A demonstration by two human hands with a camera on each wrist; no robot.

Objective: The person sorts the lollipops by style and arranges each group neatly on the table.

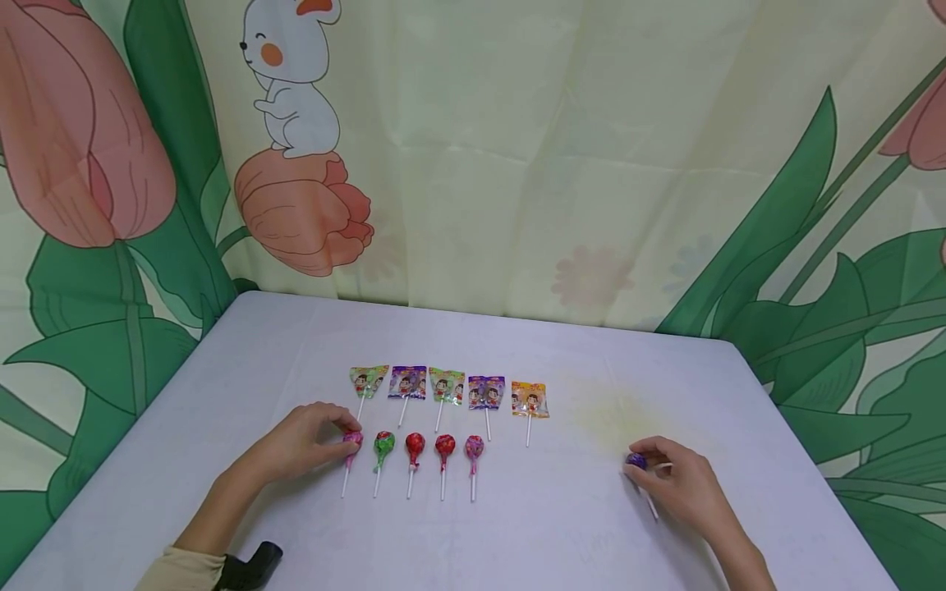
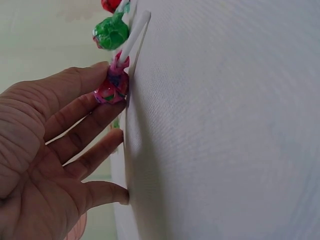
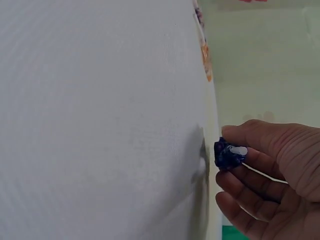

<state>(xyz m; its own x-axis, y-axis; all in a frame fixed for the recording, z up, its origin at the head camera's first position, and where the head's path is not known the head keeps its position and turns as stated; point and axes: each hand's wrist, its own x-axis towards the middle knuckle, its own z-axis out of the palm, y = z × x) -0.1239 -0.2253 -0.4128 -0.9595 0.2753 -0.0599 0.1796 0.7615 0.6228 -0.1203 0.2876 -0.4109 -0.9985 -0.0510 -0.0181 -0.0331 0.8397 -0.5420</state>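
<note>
My left hand (image 1: 314, 443) is at the left end of the front row, thumb and fingers pinching the wrapped head of a pink lollipop (image 2: 112, 87). Its white stick (image 1: 344, 483) points toward me. Beside it lie a green lollipop (image 1: 383, 444), two red lollipops (image 1: 415, 444) and another pink lollipop (image 1: 474, 447). Far to the right, my right hand (image 1: 683, 484) holds a dark blue-purple lollipop (image 3: 229, 154) by its head between thumb and fingers, close over the table.
Behind the front row lies a row of flat-wrapped lollipops: green (image 1: 447, 386), purple (image 1: 486, 392) and, at its right end, orange (image 1: 530, 400). All are on a white-covered table (image 1: 562, 533). A printed curtain (image 1: 473, 164) hangs behind the far edge.
</note>
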